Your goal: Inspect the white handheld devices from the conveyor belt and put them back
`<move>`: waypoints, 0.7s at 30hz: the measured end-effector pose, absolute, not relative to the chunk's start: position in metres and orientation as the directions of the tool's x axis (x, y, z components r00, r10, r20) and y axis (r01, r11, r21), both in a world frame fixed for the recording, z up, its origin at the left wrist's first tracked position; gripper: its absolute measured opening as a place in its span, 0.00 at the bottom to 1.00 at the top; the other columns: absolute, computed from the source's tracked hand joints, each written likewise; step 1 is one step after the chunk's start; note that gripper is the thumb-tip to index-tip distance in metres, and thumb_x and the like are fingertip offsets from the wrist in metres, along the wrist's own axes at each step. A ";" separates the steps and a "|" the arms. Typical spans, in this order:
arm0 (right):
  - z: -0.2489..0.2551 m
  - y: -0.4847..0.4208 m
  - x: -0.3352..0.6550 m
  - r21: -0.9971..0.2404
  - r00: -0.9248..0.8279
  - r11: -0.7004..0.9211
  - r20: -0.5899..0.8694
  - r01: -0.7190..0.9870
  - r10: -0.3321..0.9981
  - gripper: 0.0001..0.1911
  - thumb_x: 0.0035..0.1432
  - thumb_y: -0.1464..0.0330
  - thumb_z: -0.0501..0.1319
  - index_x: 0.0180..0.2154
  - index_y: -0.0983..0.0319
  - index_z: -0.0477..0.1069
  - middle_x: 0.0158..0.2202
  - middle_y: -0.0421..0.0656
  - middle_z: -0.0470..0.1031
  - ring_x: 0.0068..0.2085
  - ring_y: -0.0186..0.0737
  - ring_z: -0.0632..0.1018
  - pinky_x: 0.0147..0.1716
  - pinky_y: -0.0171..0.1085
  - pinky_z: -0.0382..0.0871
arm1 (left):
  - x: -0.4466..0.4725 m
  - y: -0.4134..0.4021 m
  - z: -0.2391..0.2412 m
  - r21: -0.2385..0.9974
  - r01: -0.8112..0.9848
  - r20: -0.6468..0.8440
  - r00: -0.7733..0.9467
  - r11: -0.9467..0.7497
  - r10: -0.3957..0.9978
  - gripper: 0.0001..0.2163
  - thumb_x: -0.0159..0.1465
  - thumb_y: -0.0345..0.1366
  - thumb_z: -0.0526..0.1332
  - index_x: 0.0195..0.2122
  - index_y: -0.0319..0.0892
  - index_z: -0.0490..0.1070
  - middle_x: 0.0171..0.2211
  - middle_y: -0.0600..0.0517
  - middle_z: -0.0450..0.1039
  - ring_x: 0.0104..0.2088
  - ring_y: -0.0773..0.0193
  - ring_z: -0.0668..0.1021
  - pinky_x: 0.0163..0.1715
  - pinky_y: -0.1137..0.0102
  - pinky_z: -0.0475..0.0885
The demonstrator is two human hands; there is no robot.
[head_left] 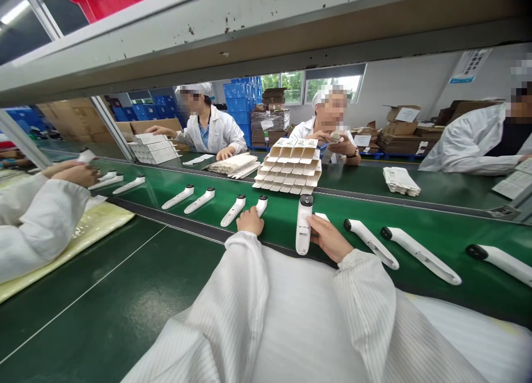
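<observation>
Pointing black end (306, 200) up: upright device (305, 225)

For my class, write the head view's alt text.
A person's right grip holds a white plastic handheld device with a black head at a green belt; the left grip touches another. Similar devices line the belt; co-workers work opposite.

Carton stack (287, 167) blocking ahead, shelf (233, 31) overhead, white devices (371, 241) either side, room for my left hand (250, 221) over the desk (124, 286)
</observation>
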State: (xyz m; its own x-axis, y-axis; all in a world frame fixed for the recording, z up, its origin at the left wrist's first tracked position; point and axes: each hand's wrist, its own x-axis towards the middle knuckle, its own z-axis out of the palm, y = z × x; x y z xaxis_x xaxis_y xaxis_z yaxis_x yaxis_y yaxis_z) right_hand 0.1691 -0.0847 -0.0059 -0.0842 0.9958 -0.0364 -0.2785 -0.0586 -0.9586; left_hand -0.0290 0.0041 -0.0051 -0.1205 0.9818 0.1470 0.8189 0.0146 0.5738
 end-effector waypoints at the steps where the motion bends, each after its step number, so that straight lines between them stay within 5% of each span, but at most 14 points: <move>1: -0.005 -0.085 0.169 -0.960 -0.084 -0.062 -0.041 -0.272 0.996 0.14 0.51 0.56 0.63 0.34 0.58 0.72 0.36 0.41 0.76 0.40 0.39 0.75 0.37 0.36 0.70 | -0.031 0.006 -0.007 0.564 0.825 0.104 -0.114 0.036 0.988 0.25 0.52 0.25 0.59 0.54 0.38 0.64 0.52 0.35 0.65 0.56 0.41 0.63 0.52 0.53 0.57; 4: -0.004 -0.085 0.168 -0.966 -0.071 -0.088 -0.073 -0.242 0.995 0.13 0.54 0.57 0.60 0.35 0.59 0.72 0.38 0.43 0.77 0.39 0.39 0.76 0.39 0.37 0.69 | -0.026 0.008 -0.009 0.766 0.641 0.015 -0.088 0.045 0.996 0.26 0.52 0.23 0.58 0.54 0.37 0.62 0.50 0.37 0.67 0.53 0.47 0.67 0.47 0.61 0.62; 7: -0.006 -0.083 0.169 -0.975 -0.004 -0.157 -0.158 -0.159 0.987 0.14 0.57 0.57 0.56 0.35 0.61 0.71 0.38 0.46 0.77 0.35 0.40 0.77 0.34 0.38 0.70 | -0.014 0.002 -0.004 0.977 0.078 -0.202 0.039 0.198 0.979 0.19 0.56 0.27 0.54 0.50 0.36 0.64 0.45 0.41 0.70 0.42 0.57 0.74 0.32 0.70 0.67; 10: -0.013 -0.076 0.175 -0.974 0.111 -0.202 -0.190 0.102 0.975 0.14 0.56 0.59 0.55 0.36 0.62 0.70 0.36 0.48 0.77 0.34 0.42 0.77 0.33 0.38 0.69 | 0.000 -0.009 0.003 0.822 -0.376 -0.306 0.344 0.429 0.888 0.15 0.59 0.30 0.47 0.42 0.34 0.67 0.35 0.43 0.72 0.29 0.64 0.74 0.19 0.74 0.62; 15: -0.026 -0.069 0.185 -0.680 0.220 -0.121 0.060 0.723 0.974 0.16 0.54 0.66 0.56 0.45 0.62 0.69 0.44 0.51 0.73 0.45 0.50 0.74 0.45 0.45 0.64 | 0.022 -0.027 0.010 0.731 -0.428 -0.312 0.482 0.531 0.819 0.17 0.63 0.42 0.49 0.39 0.33 0.70 0.24 0.48 0.68 0.19 0.69 0.68 0.12 0.77 0.55; 18: -0.027 -0.069 0.185 -0.654 0.199 0.039 0.286 0.756 0.937 0.18 0.54 0.68 0.55 0.47 0.63 0.69 0.49 0.53 0.70 0.51 0.52 0.70 0.51 0.48 0.60 | 0.033 -0.035 0.010 0.751 -0.389 -0.340 0.463 0.533 0.818 0.15 0.62 0.44 0.53 0.36 0.36 0.70 0.24 0.50 0.69 0.20 0.69 0.70 0.13 0.77 0.56; 21: -0.022 -0.070 0.178 -0.789 0.168 0.231 0.386 0.569 0.907 0.18 0.55 0.61 0.55 0.45 0.61 0.69 0.46 0.49 0.71 0.48 0.49 0.71 0.50 0.47 0.63 | 0.041 -0.042 0.007 0.762 -0.422 -0.314 0.424 0.492 0.849 0.07 0.58 0.37 0.60 0.34 0.38 0.70 0.25 0.51 0.69 0.24 0.70 0.72 0.19 0.77 0.62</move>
